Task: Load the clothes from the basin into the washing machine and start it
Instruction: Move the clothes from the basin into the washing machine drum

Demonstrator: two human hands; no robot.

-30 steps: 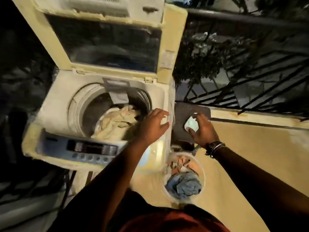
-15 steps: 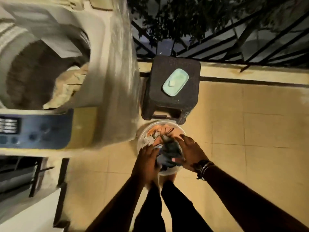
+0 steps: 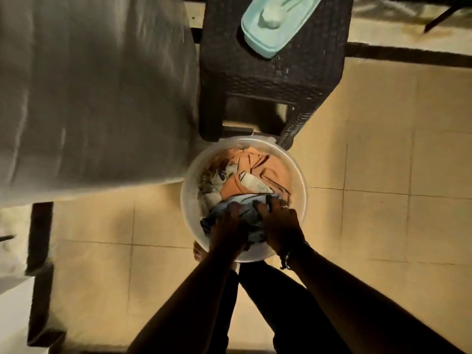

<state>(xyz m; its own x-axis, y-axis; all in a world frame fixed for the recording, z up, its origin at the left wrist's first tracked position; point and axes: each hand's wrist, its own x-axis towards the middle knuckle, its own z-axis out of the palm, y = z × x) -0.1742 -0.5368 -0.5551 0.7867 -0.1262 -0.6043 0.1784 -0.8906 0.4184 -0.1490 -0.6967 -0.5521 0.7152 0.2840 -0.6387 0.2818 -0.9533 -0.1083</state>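
Note:
A round translucent white basin (image 3: 300, 175) stands on the tiled floor at my feet, holding crumpled clothes. An orange garment (image 3: 265, 172) lies at the far side, a blue garment (image 3: 249, 201) at the near side. My left hand (image 3: 227, 226) and my right hand (image 3: 279, 224) are both down in the basin, fingers curled into the blue garment. A dark bracelet sits on my right wrist. The washing machine's side panel (image 3: 97, 93) fills the upper left; its drum is out of view.
A dark woven stool (image 3: 270, 72) stands just behind the basin, with a pale green lidded container (image 3: 278, 24) on top. Beige floor tiles spread to the right. A dark frame (image 3: 39, 251) runs under the machine at the left.
I have bent further down, so the basin appears larger and the machine's drum has left view. Both hands, earlier up by the machine and stool, now dig into the blue garment.

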